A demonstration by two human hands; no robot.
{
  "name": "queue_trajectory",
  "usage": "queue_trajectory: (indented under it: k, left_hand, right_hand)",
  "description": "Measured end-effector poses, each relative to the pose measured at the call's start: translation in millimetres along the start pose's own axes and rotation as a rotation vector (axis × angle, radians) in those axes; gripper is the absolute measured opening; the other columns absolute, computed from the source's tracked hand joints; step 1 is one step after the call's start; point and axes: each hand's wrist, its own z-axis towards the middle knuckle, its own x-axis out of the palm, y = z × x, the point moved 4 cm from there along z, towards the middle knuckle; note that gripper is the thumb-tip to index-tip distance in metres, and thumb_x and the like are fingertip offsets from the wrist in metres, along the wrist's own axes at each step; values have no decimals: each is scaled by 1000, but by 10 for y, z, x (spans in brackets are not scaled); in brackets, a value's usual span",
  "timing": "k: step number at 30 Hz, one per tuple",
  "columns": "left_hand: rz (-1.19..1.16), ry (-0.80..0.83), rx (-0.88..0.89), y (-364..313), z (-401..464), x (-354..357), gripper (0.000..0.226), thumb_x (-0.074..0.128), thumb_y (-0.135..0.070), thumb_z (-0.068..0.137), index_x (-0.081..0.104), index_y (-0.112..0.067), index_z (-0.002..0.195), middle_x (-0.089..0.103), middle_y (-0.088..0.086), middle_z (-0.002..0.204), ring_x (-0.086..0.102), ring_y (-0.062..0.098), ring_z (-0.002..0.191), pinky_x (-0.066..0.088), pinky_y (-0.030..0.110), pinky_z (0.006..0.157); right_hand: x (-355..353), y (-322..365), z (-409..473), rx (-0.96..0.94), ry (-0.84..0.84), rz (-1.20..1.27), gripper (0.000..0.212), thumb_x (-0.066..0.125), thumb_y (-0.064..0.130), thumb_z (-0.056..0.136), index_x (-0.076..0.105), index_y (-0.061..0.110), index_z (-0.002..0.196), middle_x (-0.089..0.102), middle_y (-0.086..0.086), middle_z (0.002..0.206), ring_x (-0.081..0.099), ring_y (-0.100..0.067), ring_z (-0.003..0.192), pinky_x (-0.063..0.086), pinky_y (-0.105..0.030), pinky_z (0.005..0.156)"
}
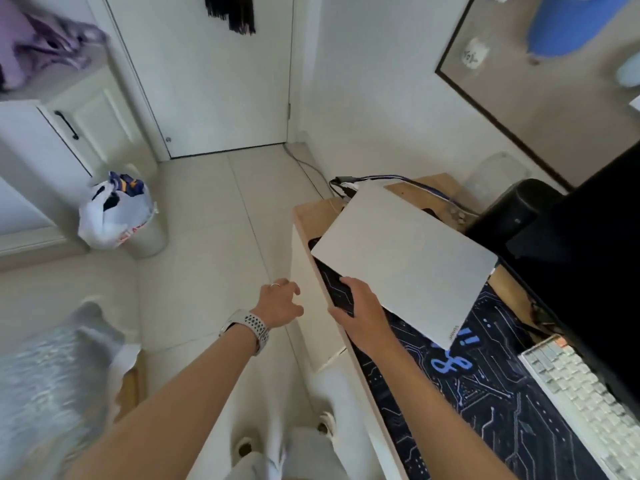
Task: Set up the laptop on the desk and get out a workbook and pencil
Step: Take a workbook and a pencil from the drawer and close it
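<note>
Head view, looking down over both bare forearms at the left end of a wooden desk (pixel 426 188). A closed silver laptop (pixel 405 258), a thin flat rectangle with rounded corners and a smooth matte lid, lies tilted on the desk, its far corner near a bundle of cables (pixel 349 183) and its near corner, marked with a small logo, over a dark desk mat (pixel 485 393) printed with a blue circuit pattern. The right hand (pixel 360 313) rests at the laptop's near-left edge; its thumb lies along the desk's front rim and its fingers reach toward the underside of the laptop, though whether they actually grip the edge or only touch it cannot be told from this angle. The left hand (pixel 278 304) hangs in the air beside the desk, well clear of the laptop, with fingers loosely curled and holding nothing; a ring sits on one finger and a perforated pale watch strap (pixel 247 327) circles the wrist. To the right of the laptop stand a black cylindrical speaker (pixel 512 209) and a dark monitor (pixel 581 258), with a cream mechanical keyboard (pixel 581 396) on the mat below. On the pale tiled floor (pixel 214 237), a white waste bin (pixel 138 230) lined with a glossy plastic bag stands beside a white cabinet (pixel 69 133) with a black bar handle.
</note>
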Motion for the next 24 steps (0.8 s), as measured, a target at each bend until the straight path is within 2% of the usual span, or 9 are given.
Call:
queue_trajectory:
  k: [9, 12, 14, 16, 20, 24]
  left_hand:
    - [88, 44, -50, 31, 274, 282, 55, 56, -28, 88, 39, -14, 139, 30, 12, 150, 27, 22, 138, 14, 32, 110]
    - [160, 134, -28, 5, 338, 425, 63, 55, -28, 89, 30, -17, 145, 19, 14, 155, 19, 25, 142, 11, 35, 114]
    - [204, 180, -16, 66, 443, 521, 67, 57, -29, 86, 26, -24, 146, 4, 10, 159, 8, 27, 145, 16, 43, 116]
    - [228, 217, -3, 147, 543, 571, 72, 59, -28, 86, 21, -29, 147, -9, 1, 159, -2, 26, 145, 25, 51, 112]
    - [330, 287, 80, 192, 751, 563, 82, 60, -30, 88, 6, -27, 150, -20, -7, 157, -9, 22, 145, 33, 54, 108]
    - [440, 327, 155, 164, 885, 598, 85, 59, -27, 88, 2, -29, 150, -21, -5, 157, -9, 22, 146, 35, 57, 104]
  right_hand:
    - [376, -161, 346, -10, 226, 4, 58, 59, 31, 90, 34, 16, 141, 36, -3, 146, 35, -20, 132, 29, -30, 105]
    - [542, -167, 347, 33, 303, 61, 55, 57, 24, 92, 35, 16, 141, 37, -3, 145, 35, -16, 132, 29, -24, 104]
    - [652, -170, 336, 80, 358, 140, 53, 55, 17, 92, 34, 18, 140, 36, -2, 145, 35, -11, 132, 28, -20, 100]
    - [736, -215, 336, 170, 398, 196, 58, 55, 14, 92, 29, 18, 143, 31, -1, 149, 31, -13, 136, 26, -19, 99]
    - [853, -348, 324, 366, 499, 223, 74, 56, 18, 91, 12, 19, 150, 16, -1, 157, 23, -20, 141, 26, -23, 101]
    - [963, -392, 368, 495, 553, 158, 84, 55, 24, 92, -4, 22, 151, -11, -4, 160, 0, -22, 147, 16, -38, 115]
